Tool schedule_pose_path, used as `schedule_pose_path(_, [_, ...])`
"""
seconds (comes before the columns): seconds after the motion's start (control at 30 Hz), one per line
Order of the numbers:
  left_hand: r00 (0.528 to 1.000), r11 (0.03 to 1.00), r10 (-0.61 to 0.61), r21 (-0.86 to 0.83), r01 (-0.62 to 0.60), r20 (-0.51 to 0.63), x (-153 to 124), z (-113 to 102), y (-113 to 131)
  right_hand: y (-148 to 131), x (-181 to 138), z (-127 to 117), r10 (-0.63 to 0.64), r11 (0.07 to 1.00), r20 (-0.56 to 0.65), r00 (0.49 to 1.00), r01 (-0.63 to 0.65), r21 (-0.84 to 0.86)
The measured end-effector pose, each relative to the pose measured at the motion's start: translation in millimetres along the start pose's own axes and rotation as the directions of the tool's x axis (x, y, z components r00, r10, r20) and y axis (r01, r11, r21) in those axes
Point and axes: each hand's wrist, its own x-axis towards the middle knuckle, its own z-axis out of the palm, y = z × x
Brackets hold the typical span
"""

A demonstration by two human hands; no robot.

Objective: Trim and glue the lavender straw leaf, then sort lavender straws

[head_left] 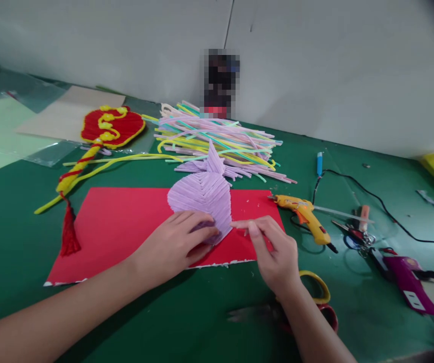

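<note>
A leaf-shaped piece of lilac pipe cleaners (204, 194) lies on a red sheet (126, 222) on the green table. My left hand (179, 244) rests on its near end, fingers curled and pressing it down. My right hand (273, 254) is just to the right of it, thumb and forefinger pinched at the piece's lower right edge, perhaps on a thin lilac strand; what it grips is too small to name.
A heap of pastel pipe cleaners (217, 141) lies behind the sheet. A red and yellow fan with a tassel (107, 128) is at the left. A yellow glue gun (306, 217), a purple glue gun (408, 282), cables, tools and scissors (317, 297) lie on the right.
</note>
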Motion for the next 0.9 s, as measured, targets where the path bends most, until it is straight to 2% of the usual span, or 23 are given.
schedule_pose_path(0.3, [0.999, 1.0, -0.018, -0.016, 0.019, 0.035, 1.5, -0.3, -0.4, 4.2, 1.4, -1.2, 0.031, 0.999, -0.005, 1.0, -0.031, -0.017])
schedule_pose_path(0.9, [1.0, 1.0, 0.001, 0.017, -0.001, 0.029, 3.1, 0.2, -1.2, 6.1, 0.1, -0.2, -0.012, 0.999, 0.023, 1.0, 0.013, -0.046])
